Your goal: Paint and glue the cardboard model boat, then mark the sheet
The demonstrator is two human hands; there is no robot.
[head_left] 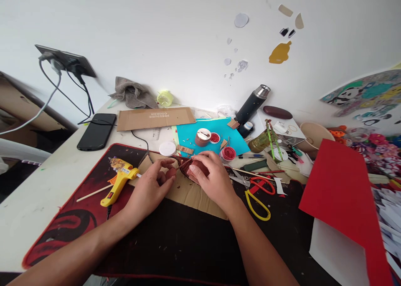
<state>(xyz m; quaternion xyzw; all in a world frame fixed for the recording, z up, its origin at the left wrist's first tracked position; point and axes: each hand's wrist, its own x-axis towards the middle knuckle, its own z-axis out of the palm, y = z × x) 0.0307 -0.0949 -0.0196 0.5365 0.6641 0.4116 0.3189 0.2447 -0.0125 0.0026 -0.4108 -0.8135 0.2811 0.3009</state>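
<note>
Over a piece of brown cardboard (196,197), a small reddish-brown object (185,169) sits between my two hands. My right hand (212,178) is closed on it, thumb and fingers pressed at its right side. My left hand (156,181) is curled at its left, fingers bent toward the thumb; whatever small thing they pinch is too small to name. A yellow glue gun (120,183) lies left of my left hand. Behind the hands are a jar with white contents (203,136), a jar of red paint (228,153) and a white lid (167,148).
Scissors with red and yellow handles (257,192) lie at the right, near a folded red card (343,186). A phone (97,131) lies at the left. Behind stand a dark flask (253,104), a cardboard strip (156,118) and a cloth (133,93).
</note>
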